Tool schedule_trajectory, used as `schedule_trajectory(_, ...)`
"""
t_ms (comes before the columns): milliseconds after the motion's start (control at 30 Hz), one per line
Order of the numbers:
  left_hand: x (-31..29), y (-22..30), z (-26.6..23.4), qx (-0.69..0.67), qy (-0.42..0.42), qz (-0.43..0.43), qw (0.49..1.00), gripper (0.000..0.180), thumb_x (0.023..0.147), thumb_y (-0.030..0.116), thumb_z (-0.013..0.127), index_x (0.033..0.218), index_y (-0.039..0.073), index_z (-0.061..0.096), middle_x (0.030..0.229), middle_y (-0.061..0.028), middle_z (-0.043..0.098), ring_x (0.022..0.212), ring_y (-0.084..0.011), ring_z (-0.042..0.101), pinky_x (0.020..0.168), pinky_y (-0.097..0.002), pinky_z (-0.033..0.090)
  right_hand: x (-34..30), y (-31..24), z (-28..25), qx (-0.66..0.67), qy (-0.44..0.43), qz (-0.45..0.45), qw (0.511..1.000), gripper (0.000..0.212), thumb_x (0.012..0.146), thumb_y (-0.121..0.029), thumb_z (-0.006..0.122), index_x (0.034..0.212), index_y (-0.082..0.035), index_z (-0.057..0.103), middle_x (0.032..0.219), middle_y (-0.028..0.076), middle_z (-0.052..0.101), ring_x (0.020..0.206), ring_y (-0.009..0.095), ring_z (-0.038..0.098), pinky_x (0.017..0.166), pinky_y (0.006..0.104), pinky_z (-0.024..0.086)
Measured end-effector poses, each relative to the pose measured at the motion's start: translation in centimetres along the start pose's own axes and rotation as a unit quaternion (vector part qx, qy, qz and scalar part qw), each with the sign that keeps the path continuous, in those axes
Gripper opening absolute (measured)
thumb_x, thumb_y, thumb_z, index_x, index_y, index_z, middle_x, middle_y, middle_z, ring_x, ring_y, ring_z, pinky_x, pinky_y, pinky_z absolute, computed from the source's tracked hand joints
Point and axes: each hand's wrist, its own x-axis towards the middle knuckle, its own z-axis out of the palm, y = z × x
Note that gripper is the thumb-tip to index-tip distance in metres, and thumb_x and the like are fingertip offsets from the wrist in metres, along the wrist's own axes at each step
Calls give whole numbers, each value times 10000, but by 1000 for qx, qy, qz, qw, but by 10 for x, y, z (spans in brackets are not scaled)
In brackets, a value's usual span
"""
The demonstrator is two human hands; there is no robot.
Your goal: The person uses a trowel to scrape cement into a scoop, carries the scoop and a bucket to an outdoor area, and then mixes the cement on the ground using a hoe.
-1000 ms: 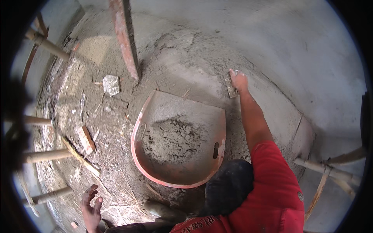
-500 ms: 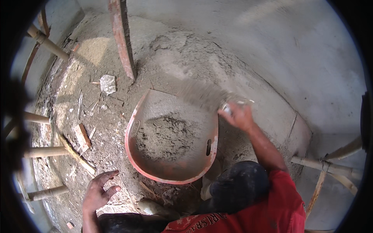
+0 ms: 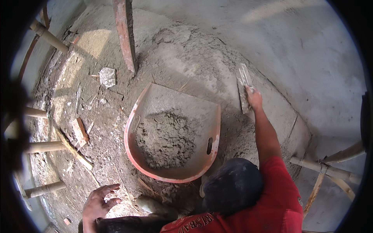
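Note:
Gripped in my right hand is a flat rectangular plastering trowel, smeared with grey mortar. I hold it beyond the far right corner of a red, scoop-shaped pan, over the rough grey ground near the wall's foot. A mound of wet grey mortar lies inside the pan, which has a slot-shaped handle hole on its right side. My left hand is empty, its fingers apart and slightly bent, at the lower left near my knee.
More mortar is spread along the ground by the grey wall. A reddish board stands beyond the pan. To the left are a crumpled silvery piece, a broken brick and a stick. Poles jut in at both sides.
My right hand has swung the trowel away from the pan's far right edge, toward the wall and to the right. The pan's mortar mound looks larger. My left hand stays nearly still.

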Motion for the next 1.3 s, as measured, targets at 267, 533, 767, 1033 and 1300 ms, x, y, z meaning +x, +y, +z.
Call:
schedule_trajectory(267,32,5,-4,-46,-1,-3,999,536,864,256,777,1323,41,601,1199,-168,687,1047,-283,691,911,-383,562,27,-48,13,75,16,-2,997,739,898,-603,564,1294,19,605,1187,296,649,1143,446,611,984,476,478)
schedule_trajectory(533,62,14,-5,-10,-39,0,999,548,884,325,754,1335,56,598,1205,-152,695,1004,-272,697,880,-405,571,61,-143,51,43,-23,-78,996,765,896,-633,554,1322,2,594,1218,275,645,1159,418,612,998,466,477)
schedule_trajectory(767,81,20,-9,36,-69,-24,997,548,904,360,729,1357,87,589,1259,-133,676,998,-266,697,905,-402,563,92,-161,50,115,-42,-61,991,761,902,-655,522,1295,-10,610,1226,251,648,1164,414,598,1017,457,452)
schedule_trajectory(1033,80,3,-19,47,-69,-28,996,558,891,323,746,1341,33,588,1242,-160,679,1068,-276,688,905,-391,573,-36,-163,-18,87,-46,-111,989,698,883,-645,588,1218,-38,666,1095,215,707,1072,397,651,939,466,487)
schedule_trajectory(1300,98,4,-1,67,23,82,994,442,849,227,778,1235,55,650,1149,-177,691,1020,-350,675,889,-433,545,-153,-124,-16,40,-98,-121,987,614,892,-606,638,1146,-49,679,1000,211,715,920,346,708,799,470,548)
